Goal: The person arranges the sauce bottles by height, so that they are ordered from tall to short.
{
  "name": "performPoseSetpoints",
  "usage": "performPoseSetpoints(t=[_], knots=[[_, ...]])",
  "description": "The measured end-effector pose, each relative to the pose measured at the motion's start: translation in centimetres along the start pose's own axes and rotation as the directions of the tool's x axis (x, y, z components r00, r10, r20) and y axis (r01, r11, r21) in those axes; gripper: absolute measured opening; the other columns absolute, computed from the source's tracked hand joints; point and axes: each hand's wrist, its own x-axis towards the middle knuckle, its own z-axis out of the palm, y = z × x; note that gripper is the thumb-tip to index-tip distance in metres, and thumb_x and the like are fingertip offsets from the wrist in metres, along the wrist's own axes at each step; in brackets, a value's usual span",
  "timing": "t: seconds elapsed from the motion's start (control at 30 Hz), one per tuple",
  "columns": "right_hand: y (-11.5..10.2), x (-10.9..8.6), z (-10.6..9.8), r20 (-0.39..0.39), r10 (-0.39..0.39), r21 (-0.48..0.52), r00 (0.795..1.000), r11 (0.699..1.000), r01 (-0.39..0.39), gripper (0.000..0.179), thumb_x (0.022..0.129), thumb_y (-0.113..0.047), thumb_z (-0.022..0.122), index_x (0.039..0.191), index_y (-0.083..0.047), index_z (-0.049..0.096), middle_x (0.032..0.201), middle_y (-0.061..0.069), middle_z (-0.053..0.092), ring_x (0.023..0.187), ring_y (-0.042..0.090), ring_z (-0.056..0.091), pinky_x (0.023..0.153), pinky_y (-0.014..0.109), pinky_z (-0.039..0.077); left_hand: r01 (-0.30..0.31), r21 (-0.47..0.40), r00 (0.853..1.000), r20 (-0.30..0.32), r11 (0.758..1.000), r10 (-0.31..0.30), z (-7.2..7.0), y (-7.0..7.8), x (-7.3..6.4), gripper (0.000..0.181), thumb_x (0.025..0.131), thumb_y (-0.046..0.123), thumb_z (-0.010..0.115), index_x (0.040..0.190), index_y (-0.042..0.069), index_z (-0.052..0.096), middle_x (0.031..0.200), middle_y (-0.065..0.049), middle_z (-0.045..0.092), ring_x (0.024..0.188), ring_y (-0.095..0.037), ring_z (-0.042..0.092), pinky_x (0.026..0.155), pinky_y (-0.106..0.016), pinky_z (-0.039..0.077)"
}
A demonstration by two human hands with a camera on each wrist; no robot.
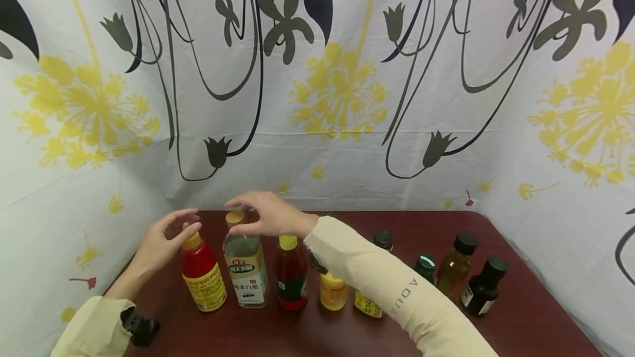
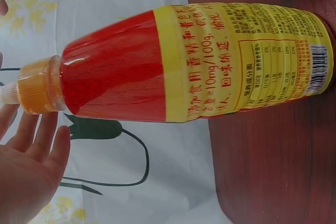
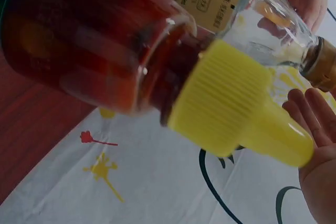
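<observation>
My left hand [image 1: 161, 241] is at the top of a red sauce bottle [image 1: 203, 280] with a yellow label and an orange cap [image 2: 39, 86]. Its fingers are spread loosely behind the cap; contact is unclear. Beside it stands a clear glass white vinegar bottle [image 1: 249, 280] with a brown cap [image 3: 321, 65]. Around that cap, apart from it, my right hand [image 1: 272, 215] arches with thumb and fingers parted. Under the right wrist is a dark red bottle [image 1: 291, 277] with a yellow nozzle cap [image 3: 226, 98]. Every bottle here stands upright on the table.
To the right are a small yellow jar [image 1: 333, 293] and a yellow-labelled bottle [image 1: 368, 304], partly behind my right sleeve [image 1: 392, 285]. Farther right stand a green-capped bottle [image 1: 425, 266], an amber bottle [image 1: 453, 269] and a dark bottle [image 1: 481, 292]. Patterned cloth [image 1: 317, 180] surrounds the dark table [image 1: 178, 340].
</observation>
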Motion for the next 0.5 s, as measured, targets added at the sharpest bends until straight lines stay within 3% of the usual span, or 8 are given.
performPoseSetpoints(t=[0.13,0.27,0.4,0.5], knots=[[0.1,0.2,0.5,0.011,-0.013,-0.03,1.0,0.999,0.014,0.045,0.082,-0.033,0.062,0.121,-0.011,0.053,0.116,-0.002,0.056,0.102,0.003,0.05,0.087,0.014,0.037,0.016,0.004,1.0,-0.001,1.0,-0.016,0.2,-0.5,0.0,0.033,0.088,0.03,0.055,0.113,0.008,0.057,0.104,-0.009,0.059,0.084,0.0,0.051,0.069,-0.021,0.046],[0.3,0.3,0.9,0.019,-0.002,-0.008,1.0,1.0,0.002,0.043,0.082,-0.03,0.063,0.119,-0.011,0.053,0.108,-0.003,0.058,0.091,0.0,0.052,0.08,0.014,0.04,0.015,-0.017,0.999,-0.032,1.0,-0.016,0.5,-1.1,0.0,0.026,0.086,0.029,0.057,0.1,0.008,0.062,0.095,-0.001,0.061,0.079,-0.002,0.055,0.067,-0.021,0.047],[0.3,0.3,0.9,0.029,0.026,-0.027,0.999,0.999,-0.025,0.041,0.081,-0.03,0.064,0.117,-0.013,0.052,0.105,-0.005,0.059,0.09,0.0,0.052,0.082,0.019,0.038,-0.003,-0.072,0.998,-0.069,0.997,-0.002,0.9,-1.5,-0.1,0.023,0.085,0.025,0.06,0.094,0.004,0.065,0.091,0.007,0.065,0.08,0.0,0.058,0.068,-0.016,0.047],[0.2,0.4,0.8,0.033,0.039,-0.051,0.999,0.998,-0.037,0.041,0.08,-0.031,0.065,0.115,-0.014,0.052,0.105,-0.007,0.059,0.093,0.001,0.052,0.088,0.026,0.034,-0.012,-0.119,0.996,-0.093,0.993,0.001,1.1,-1.7,-0.2,0.021,0.084,0.021,0.062,0.093,0.003,0.065,0.093,0.005,0.066,0.08,0.001,0.059,0.068,-0.014,0.047]])
